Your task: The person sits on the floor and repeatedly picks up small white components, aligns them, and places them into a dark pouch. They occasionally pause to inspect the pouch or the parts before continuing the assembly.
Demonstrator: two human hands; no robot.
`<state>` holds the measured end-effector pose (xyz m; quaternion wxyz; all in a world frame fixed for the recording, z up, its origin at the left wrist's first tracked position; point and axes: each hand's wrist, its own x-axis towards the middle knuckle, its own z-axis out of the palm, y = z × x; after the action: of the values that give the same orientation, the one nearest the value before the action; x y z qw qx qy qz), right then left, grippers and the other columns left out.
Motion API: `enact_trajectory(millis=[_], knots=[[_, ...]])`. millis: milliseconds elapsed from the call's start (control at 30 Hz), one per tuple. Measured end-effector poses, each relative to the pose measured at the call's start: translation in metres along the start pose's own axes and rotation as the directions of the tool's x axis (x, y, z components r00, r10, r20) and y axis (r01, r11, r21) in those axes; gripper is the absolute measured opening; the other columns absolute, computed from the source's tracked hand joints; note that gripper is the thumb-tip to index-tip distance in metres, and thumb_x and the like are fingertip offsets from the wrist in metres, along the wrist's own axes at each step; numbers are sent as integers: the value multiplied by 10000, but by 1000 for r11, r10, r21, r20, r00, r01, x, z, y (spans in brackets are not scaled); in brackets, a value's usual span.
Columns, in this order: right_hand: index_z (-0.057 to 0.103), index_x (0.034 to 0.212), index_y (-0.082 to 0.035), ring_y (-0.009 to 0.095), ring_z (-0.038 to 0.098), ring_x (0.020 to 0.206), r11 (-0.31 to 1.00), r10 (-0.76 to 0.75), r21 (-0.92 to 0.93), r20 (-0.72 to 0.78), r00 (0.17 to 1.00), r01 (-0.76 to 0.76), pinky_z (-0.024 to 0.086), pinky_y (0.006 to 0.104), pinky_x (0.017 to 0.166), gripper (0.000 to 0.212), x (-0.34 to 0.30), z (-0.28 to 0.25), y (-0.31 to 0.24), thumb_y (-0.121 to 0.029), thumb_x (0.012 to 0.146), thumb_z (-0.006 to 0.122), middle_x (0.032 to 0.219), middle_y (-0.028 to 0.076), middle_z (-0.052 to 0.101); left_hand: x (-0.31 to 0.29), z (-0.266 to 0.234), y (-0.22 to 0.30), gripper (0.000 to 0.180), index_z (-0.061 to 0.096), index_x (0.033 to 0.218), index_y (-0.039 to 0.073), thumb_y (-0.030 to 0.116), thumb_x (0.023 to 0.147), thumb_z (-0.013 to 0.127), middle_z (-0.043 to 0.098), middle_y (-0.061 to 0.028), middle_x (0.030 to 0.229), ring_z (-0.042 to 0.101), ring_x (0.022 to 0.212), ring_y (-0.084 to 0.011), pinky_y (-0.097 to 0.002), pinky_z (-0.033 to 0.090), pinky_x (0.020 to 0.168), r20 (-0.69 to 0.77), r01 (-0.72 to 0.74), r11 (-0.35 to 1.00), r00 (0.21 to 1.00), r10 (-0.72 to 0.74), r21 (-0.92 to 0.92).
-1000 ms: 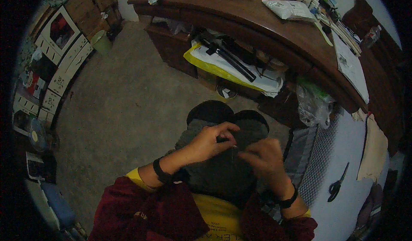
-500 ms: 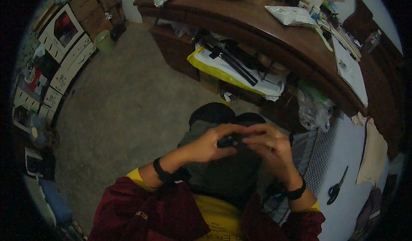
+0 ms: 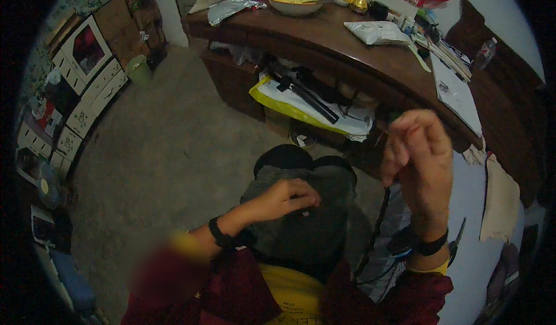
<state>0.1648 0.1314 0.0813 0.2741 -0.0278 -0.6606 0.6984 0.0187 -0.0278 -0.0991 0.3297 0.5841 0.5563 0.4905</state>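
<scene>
My left hand [image 3: 289,197] is low over my lap, its fingers bent together and pointing right. Whatever they grip is dark and blends with the dark grey trousers [image 3: 289,232]. Just below the fingertips shows a small pale spot [image 3: 306,214]. My right hand [image 3: 423,148] is raised to the right, in front of the desk's edge, thumb and fingers drawn into a pinch. It is slightly blurred, and anything thin between its fingertips cannot be made out. Partly behind my right wrist, dark-handled scissors [image 3: 458,238] lie on the pale bed cover [image 3: 475,209].
A brown wooden desk [image 3: 278,32] curves across the far side, bearing a bowl of yellow food [image 3: 296,2], a white packet [image 3: 376,33] and bottles. Its shelf holds a black rod-like object [image 3: 313,102] on a yellow-edged bag. A green bin [image 3: 139,70] and white cabinet [image 3: 87,64] stand left.
My hands were together over my lap around a dark object. My right hand has since swung up and right, away from the left. The left stays low with its fingers more closed.
</scene>
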Motion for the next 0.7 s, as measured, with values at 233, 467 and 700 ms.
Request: enact_trajectory(millis=[233,467,700], knots=[[540,1122,-3,70,477,607,975,-222,-40,-175,959,219,440,215,510,274,20,-27,-45,-227,970,495,702,-9,453,-21,-6,6,192,658,985,3,150,922,551,655,-97,1029,605,934,-170,-308,489,841,87,247,832,968,-235,-497],[485,1231,-8,57,431,705,944,-327,-181,-397,858,276,391,184,570,358,-12,-92,-71,-238,959,523,788,-20,420,-44,-18,-6,215,626,960,8,198,936,528,653,-114,957,630,872,-173,-274,509,752,134,258,444,947,-291,-858],[504,1181,-26,46,391,656,975,-222,-79,-477,850,209,343,177,537,313,-49,-108,-55,-240,955,530,745,-36,385,-53,-22,6,231,635,994,14,222,912,575,646,-99,989,613,931,-186,-287,490,770,133,326,604,930,-342,-727]])
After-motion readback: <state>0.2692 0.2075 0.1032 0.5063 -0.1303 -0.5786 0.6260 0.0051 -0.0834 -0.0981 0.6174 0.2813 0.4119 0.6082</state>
